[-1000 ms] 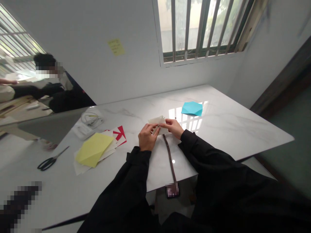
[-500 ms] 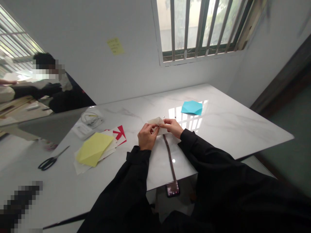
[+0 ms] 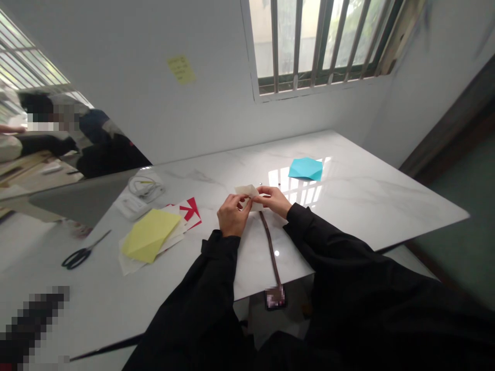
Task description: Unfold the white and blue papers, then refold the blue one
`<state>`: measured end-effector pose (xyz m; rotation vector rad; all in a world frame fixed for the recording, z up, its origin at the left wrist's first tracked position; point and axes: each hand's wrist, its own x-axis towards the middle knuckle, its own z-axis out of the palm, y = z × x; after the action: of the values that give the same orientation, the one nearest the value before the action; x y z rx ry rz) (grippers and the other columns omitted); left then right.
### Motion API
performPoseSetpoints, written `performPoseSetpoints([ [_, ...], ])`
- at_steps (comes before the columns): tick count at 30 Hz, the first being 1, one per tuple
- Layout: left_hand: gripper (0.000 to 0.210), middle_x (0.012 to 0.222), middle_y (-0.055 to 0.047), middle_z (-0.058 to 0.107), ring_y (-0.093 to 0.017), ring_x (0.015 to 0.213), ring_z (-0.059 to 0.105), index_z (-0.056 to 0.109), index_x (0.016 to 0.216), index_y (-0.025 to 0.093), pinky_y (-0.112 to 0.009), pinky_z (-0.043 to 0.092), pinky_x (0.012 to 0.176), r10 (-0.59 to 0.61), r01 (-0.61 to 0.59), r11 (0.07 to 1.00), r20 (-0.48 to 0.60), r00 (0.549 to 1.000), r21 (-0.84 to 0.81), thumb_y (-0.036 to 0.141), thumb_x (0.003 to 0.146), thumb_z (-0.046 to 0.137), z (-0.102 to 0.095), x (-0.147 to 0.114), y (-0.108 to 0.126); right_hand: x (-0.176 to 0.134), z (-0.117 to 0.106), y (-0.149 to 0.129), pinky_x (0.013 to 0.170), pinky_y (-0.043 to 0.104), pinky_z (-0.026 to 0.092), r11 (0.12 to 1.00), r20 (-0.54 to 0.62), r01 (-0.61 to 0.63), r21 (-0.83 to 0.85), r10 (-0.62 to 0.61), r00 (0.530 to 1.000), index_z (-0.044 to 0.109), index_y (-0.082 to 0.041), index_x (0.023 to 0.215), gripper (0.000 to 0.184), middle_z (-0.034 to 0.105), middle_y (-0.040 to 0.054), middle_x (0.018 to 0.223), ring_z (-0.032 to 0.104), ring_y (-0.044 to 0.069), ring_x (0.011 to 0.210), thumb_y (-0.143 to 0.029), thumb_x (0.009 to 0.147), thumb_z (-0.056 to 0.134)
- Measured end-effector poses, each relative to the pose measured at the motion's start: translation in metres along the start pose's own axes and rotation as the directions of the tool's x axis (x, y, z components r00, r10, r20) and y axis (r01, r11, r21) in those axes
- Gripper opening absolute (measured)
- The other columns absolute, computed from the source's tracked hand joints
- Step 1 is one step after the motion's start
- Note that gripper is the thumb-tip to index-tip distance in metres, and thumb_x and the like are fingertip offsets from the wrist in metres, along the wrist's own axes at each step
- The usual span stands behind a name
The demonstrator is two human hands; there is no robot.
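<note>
Both my hands pinch a small cream sheet of paper [image 3: 244,191] over the middle of the table. My left hand [image 3: 232,214] grips its near left side, thumb and fingers closed on it. From the right, my right hand [image 3: 274,200] has its fingertips closed on the paper's edge, close to the left thumb. The paper looks partly folded; my fingers cover its centre. A brown strap [image 3: 269,242] runs from under the paper toward the table's near edge.
Left lie a yellow sheet [image 3: 150,234] on other papers, red paper pieces [image 3: 190,210], black-handled scissors [image 3: 77,257] and a white cable [image 3: 143,186]. A folded blue paper [image 3: 306,169] rests at the back right, below the barred window. Another person [image 3: 96,139] sits at the far left.
My hands stay in nearly the same place, with the cream paper's upper part shifting slightly between the fingers. The person at the far left has leaned left.
</note>
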<state>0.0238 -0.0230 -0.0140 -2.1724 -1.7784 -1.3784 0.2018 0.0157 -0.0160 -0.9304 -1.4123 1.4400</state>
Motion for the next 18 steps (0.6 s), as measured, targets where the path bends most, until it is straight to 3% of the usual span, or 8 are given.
performPoseSetpoints([
  [18, 0.016, 0.096, -0.004, 0.076, -0.016, 0.069, 0.07, 0.081, 0.1, 0.023, -0.028, 0.056, 0.067, -0.036, 0.037, 0.999, 0.015, 0.999, -0.032, 0.039, 0.096, 0.079, 0.0006, 0.0004, 0.0015, 0.0038, 0.0004, -0.0006, 0.061, 0.025, 0.043, 0.998, -0.011, -0.016, 0.054, 0.017, 1.0, 0.074, -0.019, 0.096, 0.036, 0.07, 0.0004, 0.08, 0.061, 0.016, 0.072, -0.043, 0.073, 0.089],
])
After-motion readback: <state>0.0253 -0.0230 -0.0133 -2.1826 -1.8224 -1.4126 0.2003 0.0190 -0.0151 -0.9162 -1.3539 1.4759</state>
